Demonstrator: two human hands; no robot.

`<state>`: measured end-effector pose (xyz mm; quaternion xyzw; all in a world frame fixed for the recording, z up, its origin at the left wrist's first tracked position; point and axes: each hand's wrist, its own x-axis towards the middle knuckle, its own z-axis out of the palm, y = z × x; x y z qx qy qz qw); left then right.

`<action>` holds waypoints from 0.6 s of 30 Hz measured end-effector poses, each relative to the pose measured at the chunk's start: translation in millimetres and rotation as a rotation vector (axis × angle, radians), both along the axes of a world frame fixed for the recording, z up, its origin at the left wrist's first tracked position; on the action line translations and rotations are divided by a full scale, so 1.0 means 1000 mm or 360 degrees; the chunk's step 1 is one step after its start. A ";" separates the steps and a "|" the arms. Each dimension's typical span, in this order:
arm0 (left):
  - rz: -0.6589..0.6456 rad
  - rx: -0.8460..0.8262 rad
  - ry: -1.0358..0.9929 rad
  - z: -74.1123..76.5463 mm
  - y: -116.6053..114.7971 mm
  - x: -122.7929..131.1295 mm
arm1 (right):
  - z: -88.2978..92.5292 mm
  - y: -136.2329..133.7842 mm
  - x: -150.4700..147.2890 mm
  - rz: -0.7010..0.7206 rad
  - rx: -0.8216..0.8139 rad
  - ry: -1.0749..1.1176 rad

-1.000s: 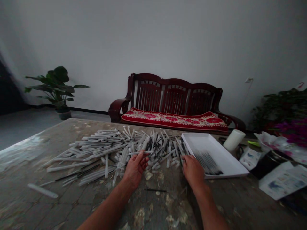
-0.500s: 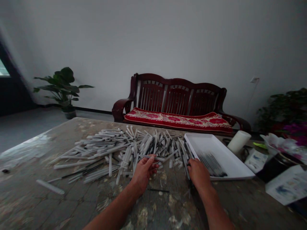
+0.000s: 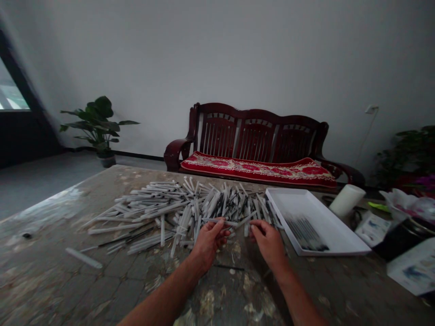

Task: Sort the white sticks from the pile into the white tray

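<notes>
My left hand [image 3: 211, 237] pinches a slim, translucent white pen-like tube [image 3: 226, 222] between thumb and fingers, just in front of the pile. My right hand [image 3: 267, 240] is a little to the right, thumb and fingers drawn together near the tube's right end; what they hold, if anything, is too small to make out. Behind both hands spreads a loose pile of whitish tubes and thin black sticks [image 3: 152, 210]. A white tray [image 3: 340, 235] to the right holds a row of slim pen-like pieces [image 3: 306, 232] with dark ends.
A single tube [image 3: 83, 258] lies apart at the left, and a black stick [image 3: 229, 267] lies near my left wrist. Right of the tray are a white roll [image 3: 347, 200] and printed boxes [image 3: 413, 267]. A wooden bench [image 3: 254, 131] stands beyond the stone-patterned table [image 3: 44, 280].
My right hand has moved left from beside the tray's edge towards my left hand. My left hand still holds the tube. The view has shifted slightly left.
</notes>
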<state>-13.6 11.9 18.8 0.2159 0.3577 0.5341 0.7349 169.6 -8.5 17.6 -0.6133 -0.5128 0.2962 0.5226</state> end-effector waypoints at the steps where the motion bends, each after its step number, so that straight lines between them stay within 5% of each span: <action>1: 0.0004 0.0003 0.0002 0.000 0.000 0.000 | 0.000 0.000 -0.007 0.0025 -0.0005 0.0244; 5: 0.0015 0.0023 0.0020 -0.001 0.001 0.000 | 0.000 -0.002 -0.026 0.0016 -0.0031 0.0774; 18: 0.0010 0.0037 0.0078 -0.005 0.002 0.003 | -0.002 -0.004 -0.038 0.0009 0.0020 0.0771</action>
